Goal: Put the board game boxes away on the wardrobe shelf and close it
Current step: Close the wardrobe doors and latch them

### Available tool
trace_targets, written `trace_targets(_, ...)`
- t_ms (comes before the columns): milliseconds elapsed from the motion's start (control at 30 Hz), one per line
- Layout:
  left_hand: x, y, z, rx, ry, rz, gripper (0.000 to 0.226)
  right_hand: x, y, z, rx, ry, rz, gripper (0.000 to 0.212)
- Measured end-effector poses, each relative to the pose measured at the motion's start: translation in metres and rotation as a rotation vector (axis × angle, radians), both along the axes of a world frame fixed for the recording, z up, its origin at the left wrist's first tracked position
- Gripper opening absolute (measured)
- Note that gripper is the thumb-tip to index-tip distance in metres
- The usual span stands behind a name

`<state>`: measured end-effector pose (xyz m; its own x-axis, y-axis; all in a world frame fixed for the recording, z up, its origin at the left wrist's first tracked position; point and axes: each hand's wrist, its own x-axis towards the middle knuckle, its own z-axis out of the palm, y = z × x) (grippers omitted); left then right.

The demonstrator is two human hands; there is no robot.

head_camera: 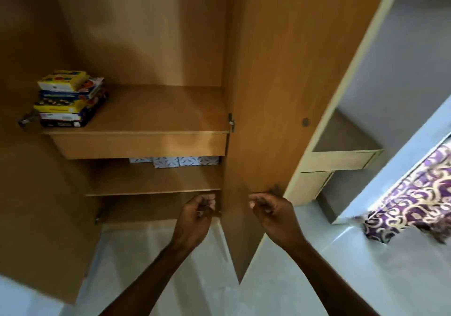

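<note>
Smooth tan laminate wardrobe [158, 35], doors open; glossy flat board game boxes [69, 99], stacked crookedly at the shelf's [158, 110] left end; left hand [196, 214], right hand [272, 212], fingers [256, 197] curled, grasp cannot be told

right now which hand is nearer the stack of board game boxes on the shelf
Left. The left hand is below and right of the board game boxes, by the lower shelf; the right hand is farther right, before the open door.
</note>
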<state>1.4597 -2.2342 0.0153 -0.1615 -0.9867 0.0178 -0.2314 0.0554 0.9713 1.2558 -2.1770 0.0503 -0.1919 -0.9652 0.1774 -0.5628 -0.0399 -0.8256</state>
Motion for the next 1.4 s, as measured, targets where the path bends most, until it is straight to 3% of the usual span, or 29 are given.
trace_targets(133,-0.077,0.014,0.034,-0.071,0.036,-0.088,0.028,-0.074,0.026,0.020,-0.099,0.032,-0.081,0.016)
trace_targets(300,-0.137,0.011,0.085,-0.168,-0.025,-0.141,0.034,-0.122,-0.004,0.044,-0.114,-0.100,-0.208,0.024)
trace_targets(400,-0.158,0.010,0.107,-0.171,-0.027,-0.162,0.038,-0.124,-0.027,0.063,-0.077,-0.153,-0.129,0.037)
trace_targets(567,-0.163,0.015,0.108,-0.157,-0.032,-0.232,0.042,-0.114,-0.032,0.069,-0.102,-0.225,-0.004,0.037)
trace_targets(767,-0.131,0.022,0.095,-0.120,0.048,-0.146,0.047,-0.085,-0.040,0.059,-0.141,-0.147,0.044,0.034)
trace_targets(1000,-0.032,0.007,0.087,-0.157,0.131,0.068,0.041,0.002,-0.087,0.059,-0.120,-0.197,0.227,0.019)
trace_targets(1167,0.034,-0.029,0.088,-0.179,0.178,0.214,0.037,0.072,-0.136,0.063,-0.121,-0.137,0.343,0.020)
trace_targets(1400,0.105,-0.117,0.088,-0.149,0.253,0.337,0.040,0.154,-0.212,0.058,-0.152,-0.061,0.321,0.011)
